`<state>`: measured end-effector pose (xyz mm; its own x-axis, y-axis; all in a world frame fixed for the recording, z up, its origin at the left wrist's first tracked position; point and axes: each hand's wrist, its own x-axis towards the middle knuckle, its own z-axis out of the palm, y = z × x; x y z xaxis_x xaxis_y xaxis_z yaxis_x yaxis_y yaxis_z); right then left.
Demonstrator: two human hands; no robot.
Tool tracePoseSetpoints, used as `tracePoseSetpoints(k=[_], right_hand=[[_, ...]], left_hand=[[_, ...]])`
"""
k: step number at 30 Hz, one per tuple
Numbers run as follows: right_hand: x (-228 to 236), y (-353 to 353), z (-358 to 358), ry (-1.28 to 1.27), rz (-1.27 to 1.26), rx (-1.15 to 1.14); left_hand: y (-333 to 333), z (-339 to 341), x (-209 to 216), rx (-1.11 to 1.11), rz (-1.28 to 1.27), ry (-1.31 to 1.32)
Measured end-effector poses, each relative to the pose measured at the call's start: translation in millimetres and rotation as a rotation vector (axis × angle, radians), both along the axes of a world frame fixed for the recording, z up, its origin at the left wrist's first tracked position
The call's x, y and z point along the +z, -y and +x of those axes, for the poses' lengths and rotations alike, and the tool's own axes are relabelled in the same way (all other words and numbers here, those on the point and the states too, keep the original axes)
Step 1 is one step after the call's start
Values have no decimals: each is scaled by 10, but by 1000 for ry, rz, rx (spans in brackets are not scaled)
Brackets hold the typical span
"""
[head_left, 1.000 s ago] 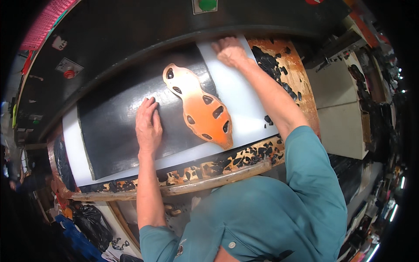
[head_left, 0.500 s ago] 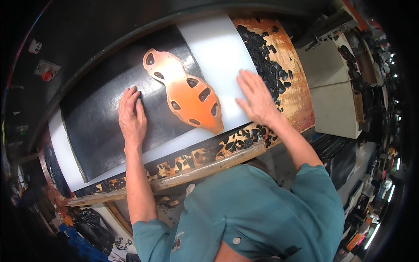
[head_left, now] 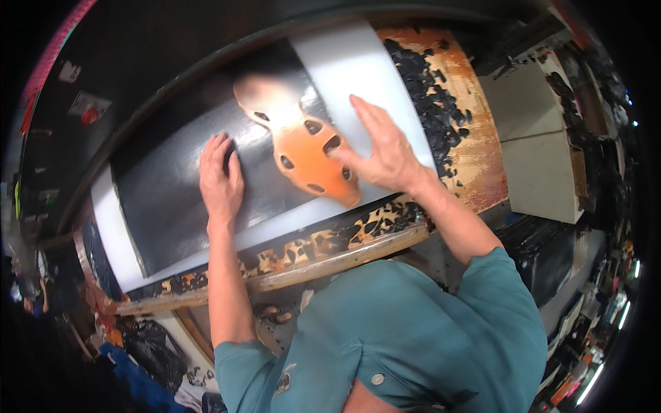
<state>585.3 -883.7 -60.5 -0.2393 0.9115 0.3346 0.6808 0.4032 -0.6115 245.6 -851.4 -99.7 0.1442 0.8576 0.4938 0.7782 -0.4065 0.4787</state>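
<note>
An orange, sole-shaped cutting die (head_left: pixel 296 141) with several rounded openings lies on a black sheet (head_left: pixel 169 199). Its right side reaches past the sheet onto a white board (head_left: pixel 348 62) underneath. My left hand (head_left: pixel 224 182) rests on the sheet to the left of the die, fingers extended and holding nothing. Over the white board, my right hand (head_left: pixel 389 155) is spread, with its thumb across the die's right edge. Whether that thumb presses on the die or hovers above it, I cannot tell. The die's far end is blurred by glare.
Black offcuts (head_left: pixel 434 103) litter the worn brown bench (head_left: pixel 485 155) on the right and along the front. A wooden rail (head_left: pixel 330 258) borders the near edge. A dark machine body (head_left: pixel 172 41) overhangs the far side, with a red button (head_left: pixel 89 116). Pale boxes (head_left: pixel 540 172) stand at right.
My right hand has moved left, from the white board to the die's right edge, thumb outstretched. My left hand stays on the sheet. The whole view has shifted slightly.
</note>
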Motion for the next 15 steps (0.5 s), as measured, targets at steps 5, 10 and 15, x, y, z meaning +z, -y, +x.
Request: tracePoseSetpoints(k=[5,10,15], right_hand=[[-44,205,-769,252,-19,-24],[-90,151,-819,239,48,-67],[-60,183,-777,182,-5,-64]], left_hand=[[20,-21,-47,36,29,-94],[8,-11,-97,120,-8,-273],[30,60,-20,82,-116,-344]])
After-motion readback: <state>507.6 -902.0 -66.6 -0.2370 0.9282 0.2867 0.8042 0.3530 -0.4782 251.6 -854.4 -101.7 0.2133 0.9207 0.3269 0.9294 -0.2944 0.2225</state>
